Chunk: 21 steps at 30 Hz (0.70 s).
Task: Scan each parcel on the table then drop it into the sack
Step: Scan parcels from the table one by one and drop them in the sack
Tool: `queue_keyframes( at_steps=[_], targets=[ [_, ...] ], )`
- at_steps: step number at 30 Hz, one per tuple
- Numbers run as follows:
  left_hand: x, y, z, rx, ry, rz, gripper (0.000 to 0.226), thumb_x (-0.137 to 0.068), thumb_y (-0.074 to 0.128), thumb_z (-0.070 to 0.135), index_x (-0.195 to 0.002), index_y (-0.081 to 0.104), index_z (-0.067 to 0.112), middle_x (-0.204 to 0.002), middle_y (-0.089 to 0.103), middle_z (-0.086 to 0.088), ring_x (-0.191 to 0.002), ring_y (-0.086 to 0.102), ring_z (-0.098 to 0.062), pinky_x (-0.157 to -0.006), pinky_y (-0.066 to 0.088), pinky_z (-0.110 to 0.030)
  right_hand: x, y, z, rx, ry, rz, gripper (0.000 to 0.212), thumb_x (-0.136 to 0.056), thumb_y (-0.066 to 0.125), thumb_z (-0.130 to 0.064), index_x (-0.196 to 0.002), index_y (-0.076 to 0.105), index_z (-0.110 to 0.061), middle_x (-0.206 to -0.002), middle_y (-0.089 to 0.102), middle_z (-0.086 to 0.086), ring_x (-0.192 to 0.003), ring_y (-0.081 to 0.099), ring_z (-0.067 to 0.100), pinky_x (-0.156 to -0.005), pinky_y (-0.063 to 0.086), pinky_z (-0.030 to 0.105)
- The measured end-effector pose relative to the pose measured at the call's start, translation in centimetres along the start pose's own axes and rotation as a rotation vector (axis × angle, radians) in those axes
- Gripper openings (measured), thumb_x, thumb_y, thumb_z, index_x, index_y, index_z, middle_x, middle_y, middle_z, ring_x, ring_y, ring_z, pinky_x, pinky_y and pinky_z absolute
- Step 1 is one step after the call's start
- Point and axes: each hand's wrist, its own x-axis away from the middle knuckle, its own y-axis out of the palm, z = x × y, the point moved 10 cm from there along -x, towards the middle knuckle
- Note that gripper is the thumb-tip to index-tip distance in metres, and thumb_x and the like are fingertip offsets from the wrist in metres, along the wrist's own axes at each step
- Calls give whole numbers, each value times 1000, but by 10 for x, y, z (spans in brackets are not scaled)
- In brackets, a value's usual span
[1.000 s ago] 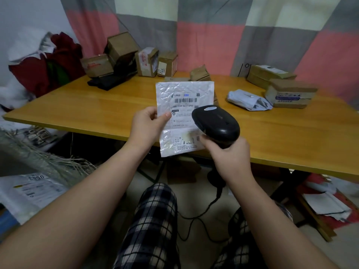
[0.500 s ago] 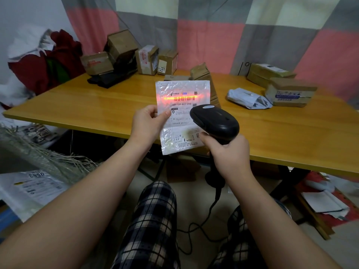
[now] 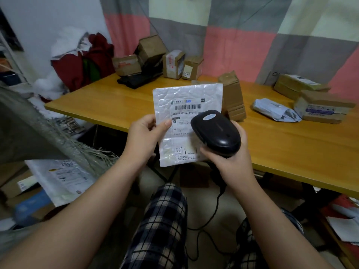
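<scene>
The left hand pinches a white mailer upright at its left edge. The right hand grips a black scanner just before the label, above the desk edge.

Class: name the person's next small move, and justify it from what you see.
Probably carry the silver mailer left toward the sack: the left hand pinches it, and the scanner in the right hand no longer lights its barcode.

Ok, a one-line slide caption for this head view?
Left hand holds a white EMS mailer while the right hand aims a black barcode scanner at its label.
</scene>
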Motion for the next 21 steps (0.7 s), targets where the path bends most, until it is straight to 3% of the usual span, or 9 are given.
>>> queue_keyframes(
  at_steps=[2,4,8,10,11,13,15,18,21],
  targets=[
    [16,-41,-6,8,-31,79,8,-88,67,15,-94,70,18,-90,75,2,-82,71,-13,-67,59,-27,-4,30,2,-80,29,-108,67,-65,87,-21,-125,55,-24,-118,64,-12,-110,59,-2,-87,47,16],
    [35,-88,-13,11,-71,180,9,-88,66,13,-94,70,19,-91,75,4,-84,71,-11,-70,58,-24,-2,69,-3,-120,32,-210,43,-72,81,-7,-105,63,-28,-93,70,-23,-91,63,-10,-73,47,8],
    [89,-185,-26,-95,-171,399,12,-89,65,15,-100,70,15,-91,74,5,-82,70,-7,-63,54,-16,16,160,-15,-99,21,-372,38,-77,77,-9,-108,63,-26,-95,70,-11,-87,64,-3,-72,49,13],
    [117,-232,-34,-332,-233,445,17,-89,65,28,-104,67,21,-92,73,8,-92,69,-15,-66,52,-19,31,207,-29,-56,-34,-457,39,-78,76,-11,-101,59,-37,-91,67,-16,-84,61,-7,-71,47,13],
    [130,-255,-38,-634,-292,412,30,-88,61,43,-111,64,23,-101,71,7,-100,66,-19,-73,51,-25,39,228,-38,-17,-71,-498,40,-78,75,-12,-97,54,-41,-88,64,-19,-84,61,-7,-71,47,14],
    [158,-288,-57,-1301,-501,161,89,-72,34,87,-135,48,26,-130,59,-1,-124,51,-23,-100,38,-40,56,267,-52,92,-147,-576,39,-78,73,-18,-101,50,-40,-90,63,-16,-89,62,5,-76,51,27],
    [193,-314,-91,-1540,-731,-138,125,-45,6,102,-146,30,32,-145,45,-1,-138,34,-20,-114,11,-49,71,301,-63,198,-213,-648,43,-79,72,-24,-114,50,-33,-99,66,-7,-96,62,18,-80,53,38],
    [228,-334,-112,-1574,-789,-259,84,-75,39,82,-143,34,34,-138,51,1,-132,40,-19,-108,18,-46,88,335,-77,270,-297,-719,44,-81,68,-19,-120,48,-27,-105,66,1,-98,61,26,-80,52,41],
    [223,-332,-97,-1697,-457,-58,75,-78,33,75,-124,61,23,-109,61,-5,-103,60,-27,-92,38,-45,100,353,-83,308,-335,-753,40,-81,65,-14,-116,48,-23,-100,65,3,-93,60,28,-75,51,41]
  ],
)
